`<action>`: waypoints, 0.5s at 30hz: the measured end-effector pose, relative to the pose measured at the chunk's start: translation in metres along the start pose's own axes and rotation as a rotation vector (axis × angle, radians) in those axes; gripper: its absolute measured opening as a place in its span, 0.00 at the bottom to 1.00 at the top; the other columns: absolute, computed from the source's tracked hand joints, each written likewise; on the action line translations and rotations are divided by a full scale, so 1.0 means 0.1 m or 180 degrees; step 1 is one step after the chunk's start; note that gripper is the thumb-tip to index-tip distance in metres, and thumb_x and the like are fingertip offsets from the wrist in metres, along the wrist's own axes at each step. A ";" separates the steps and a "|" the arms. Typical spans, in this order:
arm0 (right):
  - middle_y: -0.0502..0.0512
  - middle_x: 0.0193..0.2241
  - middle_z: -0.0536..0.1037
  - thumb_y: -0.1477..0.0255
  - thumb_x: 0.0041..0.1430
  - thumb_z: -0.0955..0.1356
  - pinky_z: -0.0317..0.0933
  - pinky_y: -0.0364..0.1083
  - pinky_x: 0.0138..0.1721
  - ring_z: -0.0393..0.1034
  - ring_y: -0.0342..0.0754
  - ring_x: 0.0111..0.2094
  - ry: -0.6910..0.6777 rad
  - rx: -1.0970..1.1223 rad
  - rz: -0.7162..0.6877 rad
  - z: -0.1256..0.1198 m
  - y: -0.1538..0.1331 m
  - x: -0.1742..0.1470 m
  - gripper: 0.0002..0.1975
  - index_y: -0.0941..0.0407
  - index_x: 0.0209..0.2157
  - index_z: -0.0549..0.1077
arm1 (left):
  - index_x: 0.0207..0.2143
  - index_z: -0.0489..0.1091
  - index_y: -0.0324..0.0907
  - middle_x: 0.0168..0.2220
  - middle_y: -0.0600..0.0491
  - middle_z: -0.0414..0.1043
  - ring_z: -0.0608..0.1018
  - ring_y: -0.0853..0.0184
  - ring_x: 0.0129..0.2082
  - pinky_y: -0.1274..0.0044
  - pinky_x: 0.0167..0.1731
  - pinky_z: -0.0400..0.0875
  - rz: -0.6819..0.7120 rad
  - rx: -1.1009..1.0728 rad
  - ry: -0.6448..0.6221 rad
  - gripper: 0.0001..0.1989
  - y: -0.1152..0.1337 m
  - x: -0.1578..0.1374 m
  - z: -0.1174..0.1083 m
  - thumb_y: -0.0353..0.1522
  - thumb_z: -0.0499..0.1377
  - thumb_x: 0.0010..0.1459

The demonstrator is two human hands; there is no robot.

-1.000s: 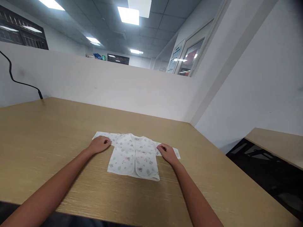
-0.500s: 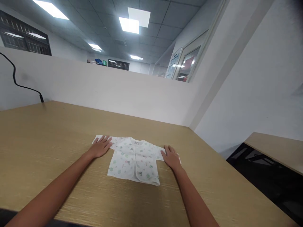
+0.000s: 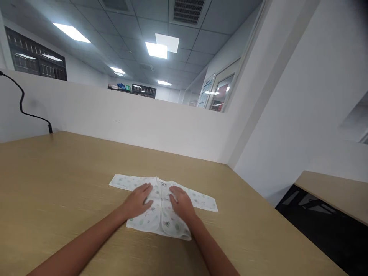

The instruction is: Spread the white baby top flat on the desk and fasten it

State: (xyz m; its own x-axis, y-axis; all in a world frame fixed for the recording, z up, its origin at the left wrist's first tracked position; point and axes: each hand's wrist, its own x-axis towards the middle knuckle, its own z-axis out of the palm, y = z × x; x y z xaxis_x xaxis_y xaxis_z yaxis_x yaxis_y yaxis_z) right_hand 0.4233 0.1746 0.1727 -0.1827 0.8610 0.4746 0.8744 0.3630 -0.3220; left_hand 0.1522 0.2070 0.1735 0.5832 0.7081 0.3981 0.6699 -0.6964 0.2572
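Observation:
A small white baby shirt (image 3: 156, 218) with a green and grey print lies spread on the wooden table, front side up, both sleeves stretched outward. My left hand (image 3: 138, 201) rests on the left half of its chest, fingers extended and thumb apart. On the right half of the chest lies my right hand (image 3: 181, 203), also with fingers stretched out. Neither hand grips the cloth. Between the hands the neckline and the front opening show. My hands and forearms cover parts of the shirt's sides.
The wooden table (image 3: 71, 184) reaches back to a low white partition (image 3: 143, 126). A black flexible cable or stem (image 3: 21, 101) stands at the back left. At the right is a wall (image 3: 287, 107) and a second tabletop (image 3: 336, 188) with a dark space below.
Both hands have moved inward from the sleeves onto the chest of the shirt. The sleeves now lie uncovered and flat. The camera view has tilted slightly upward.

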 end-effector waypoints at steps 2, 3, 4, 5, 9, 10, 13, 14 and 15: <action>0.65 0.64 0.65 0.66 0.67 0.60 0.52 0.55 0.66 0.57 0.56 0.66 -0.0430 -0.0174 0.0028 0.06 -0.13 -0.03 0.27 0.62 0.63 0.67 | 0.69 0.54 0.43 0.71 0.45 0.50 0.54 0.55 0.71 0.61 0.68 0.49 0.0123 0.0038 -0.0384 0.34 0.03 -0.03 0.07 0.49 0.48 0.68; 0.65 0.67 0.59 0.64 0.68 0.59 0.49 0.57 0.67 0.52 0.57 0.68 -0.0624 -0.0256 0.0052 0.07 -0.16 -0.06 0.29 0.63 0.66 0.63 | 0.70 0.51 0.44 0.72 0.45 0.45 0.50 0.54 0.71 0.59 0.69 0.46 0.0144 0.0072 -0.0541 0.35 0.02 -0.06 0.08 0.52 0.46 0.68; 0.65 0.69 0.54 0.62 0.69 0.58 0.46 0.58 0.68 0.47 0.58 0.70 -0.0783 -0.0327 0.0071 0.07 -0.19 -0.09 0.31 0.63 0.68 0.59 | 0.71 0.49 0.45 0.72 0.45 0.42 0.47 0.54 0.72 0.59 0.69 0.44 0.0145 0.0106 -0.0647 0.36 0.02 -0.08 0.07 0.53 0.44 0.68; 0.64 0.70 0.50 0.60 0.70 0.57 0.44 0.59 0.69 0.43 0.59 0.71 -0.0902 -0.0384 0.0088 0.06 -0.21 -0.12 0.32 0.62 0.69 0.56 | 0.71 0.48 0.45 0.72 0.45 0.39 0.45 0.53 0.72 0.58 0.69 0.43 0.0141 0.0133 -0.0706 0.37 0.02 -0.10 0.06 0.55 0.44 0.67; 0.60 0.71 0.44 0.57 0.71 0.55 0.40 0.61 0.69 0.36 0.60 0.72 -0.1089 -0.0477 0.0149 0.01 -0.25 -0.20 0.32 0.57 0.70 0.53 | 0.72 0.45 0.47 0.72 0.44 0.35 0.43 0.52 0.72 0.58 0.69 0.43 0.0171 0.0141 -0.0736 0.40 0.03 -0.16 0.01 0.57 0.45 0.65; 0.59 0.71 0.43 0.57 0.71 0.56 0.40 0.62 0.69 0.36 0.60 0.72 -0.1103 -0.0470 0.0174 0.00 -0.26 -0.21 0.32 0.56 0.70 0.53 | 0.72 0.45 0.47 0.72 0.44 0.35 0.43 0.52 0.72 0.58 0.69 0.44 0.0175 0.0132 -0.0733 0.41 0.04 -0.17 0.01 0.57 0.45 0.65; 0.59 0.71 0.45 0.58 0.70 0.57 0.40 0.62 0.69 0.37 0.60 0.72 -0.1091 -0.0360 0.0249 -0.02 -0.27 -0.24 0.31 0.54 0.70 0.55 | 0.72 0.47 0.47 0.72 0.44 0.38 0.45 0.51 0.72 0.57 0.68 0.45 0.0220 0.0099 -0.0735 0.40 0.03 -0.20 -0.01 0.56 0.47 0.65; 0.59 0.71 0.46 0.58 0.69 0.58 0.41 0.62 0.69 0.38 0.60 0.72 -0.1053 -0.0293 0.0285 -0.03 -0.26 -0.24 0.31 0.54 0.70 0.55 | 0.71 0.47 0.48 0.72 0.45 0.39 0.46 0.51 0.72 0.57 0.68 0.45 0.0271 0.0092 -0.0700 0.38 0.03 -0.21 -0.03 0.55 0.47 0.66; 0.59 0.71 0.46 0.59 0.68 0.60 0.41 0.62 0.69 0.38 0.60 0.72 -0.0977 -0.0222 0.0312 -0.04 -0.25 -0.25 0.32 0.53 0.70 0.56 | 0.71 0.48 0.48 0.73 0.46 0.40 0.47 0.52 0.72 0.57 0.68 0.45 0.0335 0.0088 -0.0617 0.36 0.04 -0.21 -0.06 0.53 0.48 0.67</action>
State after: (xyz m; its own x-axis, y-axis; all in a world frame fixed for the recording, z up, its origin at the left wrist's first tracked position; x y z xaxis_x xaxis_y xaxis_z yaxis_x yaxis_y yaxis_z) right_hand 0.4081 0.1428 0.1724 -0.2136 0.9617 0.1718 0.9213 0.2568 -0.2921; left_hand 0.1397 0.1889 0.1715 0.7262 0.6427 0.2440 0.6115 -0.7661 0.1980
